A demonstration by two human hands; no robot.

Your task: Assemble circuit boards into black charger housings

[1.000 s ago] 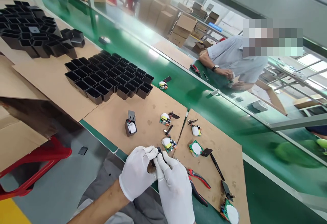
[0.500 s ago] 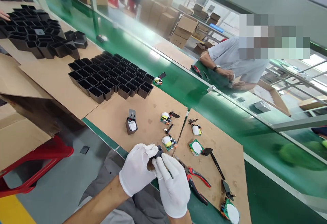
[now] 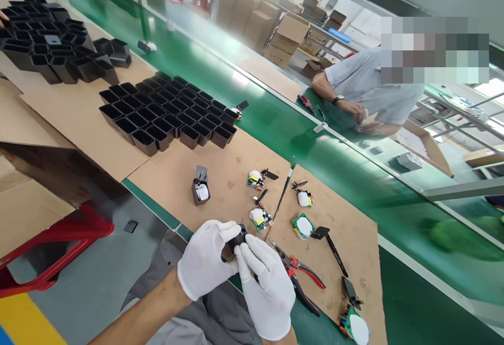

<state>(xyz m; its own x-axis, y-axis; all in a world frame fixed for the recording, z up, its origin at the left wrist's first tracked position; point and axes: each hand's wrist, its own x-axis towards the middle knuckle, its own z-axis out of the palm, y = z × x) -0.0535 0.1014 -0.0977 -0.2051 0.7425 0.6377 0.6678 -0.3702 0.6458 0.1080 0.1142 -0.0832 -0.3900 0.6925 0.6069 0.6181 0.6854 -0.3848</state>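
Both my hands wear white gloves and meet at the near edge of the cardboard. Between them is a small black charger housing (image 3: 238, 236), mostly covered by the fingers. My left hand (image 3: 208, 261) is closed round its left side, and my right hand (image 3: 268, 287) presses its fingers against the right side. Right of my hands lie red-and-black pliers (image 3: 296, 271). Beyond them sit green circuit boards with white pads, such as one board (image 3: 303, 226) wired to a black plug plate (image 3: 321, 233). A black case (image 3: 201, 192) with a board inside and its pin plate raised stands further left.
Rows of open black cases (image 3: 165, 111) stand on the cardboard, with another cluster (image 3: 51, 40) at far left. A green conveyor belt (image 3: 271, 129) runs behind. Across it a person (image 3: 354, 93) handles something small. A red stool (image 3: 71, 245) stands at lower left.
The view has shifted slightly. My fingers have moved a little around the black charger housing, which stays between both hands. A board on the belt has shifted left, nearer the rows of cases.
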